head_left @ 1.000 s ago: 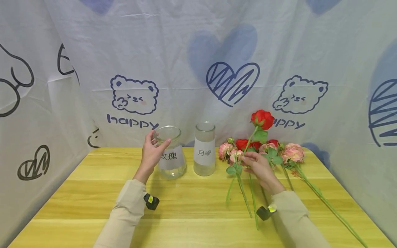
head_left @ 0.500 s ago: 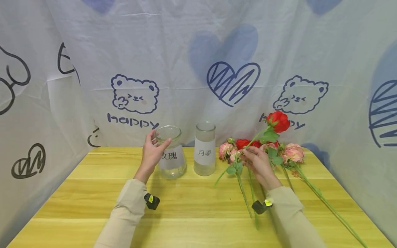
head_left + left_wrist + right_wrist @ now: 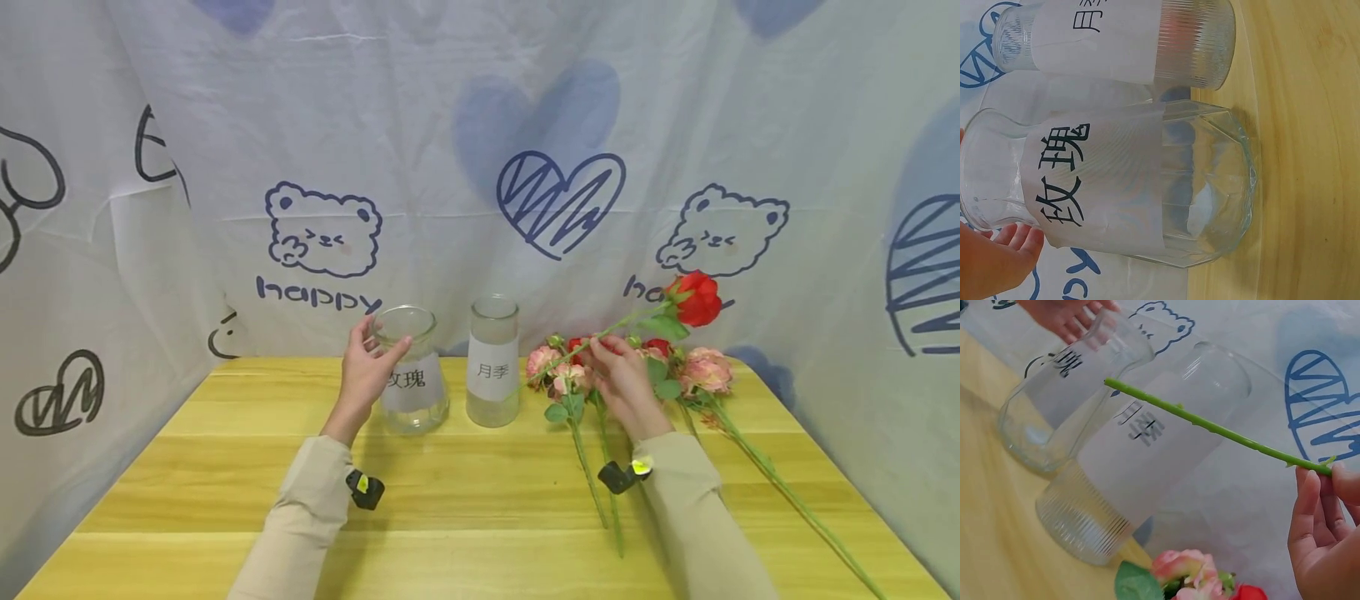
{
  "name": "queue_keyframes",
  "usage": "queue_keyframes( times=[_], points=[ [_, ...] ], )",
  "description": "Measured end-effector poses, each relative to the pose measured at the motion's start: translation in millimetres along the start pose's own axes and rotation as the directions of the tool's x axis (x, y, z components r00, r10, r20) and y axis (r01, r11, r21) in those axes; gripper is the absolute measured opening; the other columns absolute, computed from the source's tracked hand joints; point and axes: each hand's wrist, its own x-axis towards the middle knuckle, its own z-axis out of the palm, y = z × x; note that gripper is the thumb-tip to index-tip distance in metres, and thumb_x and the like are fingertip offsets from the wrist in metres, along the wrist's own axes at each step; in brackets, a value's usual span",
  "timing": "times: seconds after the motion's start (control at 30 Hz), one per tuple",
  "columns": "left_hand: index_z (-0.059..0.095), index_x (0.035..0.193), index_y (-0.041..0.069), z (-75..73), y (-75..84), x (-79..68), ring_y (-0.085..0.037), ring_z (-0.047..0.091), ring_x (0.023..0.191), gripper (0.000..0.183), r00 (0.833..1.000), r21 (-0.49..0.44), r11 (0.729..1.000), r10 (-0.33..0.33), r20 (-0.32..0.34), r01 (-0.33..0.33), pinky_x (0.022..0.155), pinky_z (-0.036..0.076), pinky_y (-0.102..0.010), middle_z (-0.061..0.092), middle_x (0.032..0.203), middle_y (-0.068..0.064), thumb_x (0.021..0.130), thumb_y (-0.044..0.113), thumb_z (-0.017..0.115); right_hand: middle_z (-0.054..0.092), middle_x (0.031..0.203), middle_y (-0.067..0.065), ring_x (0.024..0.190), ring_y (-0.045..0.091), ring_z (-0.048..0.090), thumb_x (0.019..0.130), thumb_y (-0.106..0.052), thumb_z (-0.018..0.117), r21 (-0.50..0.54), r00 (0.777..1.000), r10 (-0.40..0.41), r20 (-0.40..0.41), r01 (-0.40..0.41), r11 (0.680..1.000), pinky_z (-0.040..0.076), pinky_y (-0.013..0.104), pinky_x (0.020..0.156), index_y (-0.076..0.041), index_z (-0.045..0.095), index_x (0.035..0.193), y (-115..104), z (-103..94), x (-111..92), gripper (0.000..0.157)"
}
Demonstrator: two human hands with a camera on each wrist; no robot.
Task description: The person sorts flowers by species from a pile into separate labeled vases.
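Note:
My left hand [image 3: 364,375] grips the neck of a rounded, wide-mouthed glass vase [image 3: 416,415], thumb and fingers on either side below the rim. A white paper label with black characters wraps the vase's middle. My right hand [image 3: 624,382] pinches the green stem [image 3: 1216,429] of a red rose [image 3: 697,298] between thumb and fingertips. The rose is held aslant, its bloom up at the right and its cut stem end pointing left at the second vase. That second one, a straight ribbed glass vase [image 3: 492,410] with its own label, stands upright between my hands.
Several pink flowers [image 3: 707,371] and red roses [image 3: 658,346] lie at the right of the wooden table [image 3: 480,508], partly behind my right hand. One long stem [image 3: 798,500] runs to the front right edge. A printed white cloth [image 3: 442,167] hangs behind.
The rose has tilted over to the right, its bloom moving right and slightly down while its stem end swings up and left. My right hand shifts slightly left; my left hand stays on the vase.

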Motion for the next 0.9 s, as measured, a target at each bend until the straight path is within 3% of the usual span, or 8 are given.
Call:
queue_keyframes(
  times=[0.27,0.43,0.9],
  points=[
    [0.020,0.152,0.007,-1.0,0.5,-1.0,-0.035,0.035,0.134,0.083,1.000,0.011,1.000,-0.004,-0.005,0.004,0.109,0.035,-0.044,0.031,0.152,-0.014,0.089,0.026,0.070,0.064,0.089,-0.002,0.082,0.009,0.064,0.098,-0.008,0.055,0.061,0.999,-0.037,-0.029,0.039,0.997,0.050,0.017,0.066,-0.012,0.056,0.091,-3,13.0,1,0.008],
    [0.021,0.152,0.006,-0.2,-0.6,-0.4,-0.034,0.035,0.134,0.082,1.000,0.007,1.000,-0.002,-0.003,0.002,0.110,0.035,-0.043,0.032,0.151,-0.014,0.090,0.026,0.070,0.059,0.089,0.000,0.082,0.011,0.061,0.096,-0.010,0.057,0.143,0.999,-0.048,-0.020,0.050,0.989,0.048,0.019,0.066,-0.007,0.054,0.093,-3,18.7,3,0.005],
    [0.020,0.152,0.006,1.1,-0.7,0.5,-0.034,0.034,0.135,0.081,1.000,0.003,1.000,-0.006,-0.001,0.006,0.110,0.035,-0.043,0.031,0.151,-0.015,0.090,0.025,0.069,0.063,0.086,-0.001,0.085,0.010,0.064,0.100,-0.009,0.049,0.158,0.996,-0.084,-0.009,0.084,0.984,0.044,0.018,0.063,-0.007,0.053,0.096,-16,52.9,12,0.007]
  ],
)
